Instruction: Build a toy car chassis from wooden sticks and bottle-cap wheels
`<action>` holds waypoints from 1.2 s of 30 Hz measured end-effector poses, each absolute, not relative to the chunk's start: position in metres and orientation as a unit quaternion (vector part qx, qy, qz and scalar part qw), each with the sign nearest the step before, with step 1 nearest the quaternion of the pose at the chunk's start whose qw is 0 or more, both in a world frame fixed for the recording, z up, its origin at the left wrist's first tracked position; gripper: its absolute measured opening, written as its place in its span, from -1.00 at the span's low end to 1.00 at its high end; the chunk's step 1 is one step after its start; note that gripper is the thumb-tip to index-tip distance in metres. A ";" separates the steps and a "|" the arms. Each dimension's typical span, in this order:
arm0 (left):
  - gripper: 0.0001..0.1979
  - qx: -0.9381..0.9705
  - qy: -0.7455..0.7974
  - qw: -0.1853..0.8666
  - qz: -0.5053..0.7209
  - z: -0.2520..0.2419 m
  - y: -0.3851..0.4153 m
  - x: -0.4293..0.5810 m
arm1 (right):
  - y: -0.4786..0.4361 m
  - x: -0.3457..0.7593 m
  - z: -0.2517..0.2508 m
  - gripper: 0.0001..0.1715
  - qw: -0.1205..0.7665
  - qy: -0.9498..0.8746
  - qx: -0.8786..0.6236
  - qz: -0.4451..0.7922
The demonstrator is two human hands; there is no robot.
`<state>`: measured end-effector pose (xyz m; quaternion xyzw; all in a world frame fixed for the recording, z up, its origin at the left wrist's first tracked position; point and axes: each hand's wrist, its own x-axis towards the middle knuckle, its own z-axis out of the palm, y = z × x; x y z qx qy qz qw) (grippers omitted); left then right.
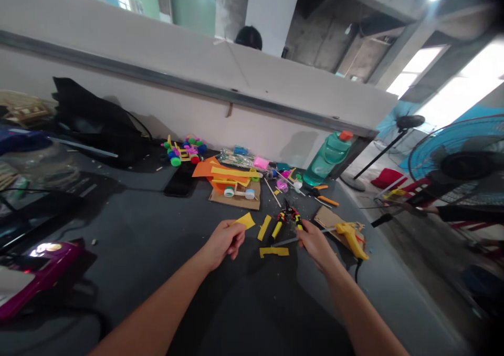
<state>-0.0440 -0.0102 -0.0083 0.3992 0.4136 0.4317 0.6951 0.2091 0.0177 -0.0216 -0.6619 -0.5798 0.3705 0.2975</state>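
On the dark tabletop [137,230], the hands are well apart: the left hand [220,244] is closed on a yellow paper piece [246,220], while the right hand [318,247] curls at the snips' right handle, its hold too hidden to tell. The glue gun [352,238] lies to the right; its cord is best kept clear of that wrist. The snips [279,226] point far, handles spread, so a full grip on both would likely steady them. The paper, left of them, probably handles best pinched flat, fingers away from the blades.
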 end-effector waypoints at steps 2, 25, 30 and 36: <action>-0.74 0.399 0.418 0.689 0.437 -0.006 -0.011 -0.043 | 0.021 0.208 -0.019 -0.76 0.284 -0.596 -0.675 0.329; -0.74 0.422 0.427 0.669 0.439 -0.012 -0.007 -0.045 | 0.027 0.176 0.035 -0.73 0.050 -0.733 -0.676 0.051; -0.72 0.415 0.439 0.668 0.433 -0.010 -0.008 -0.044 | -0.014 0.117 0.107 -0.74 -0.139 -0.844 -0.516 -0.031; -0.74 0.393 0.469 0.665 0.428 -0.008 -0.008 -0.043 | -0.035 0.081 0.144 -0.89 -0.092 -0.899 -0.426 -0.037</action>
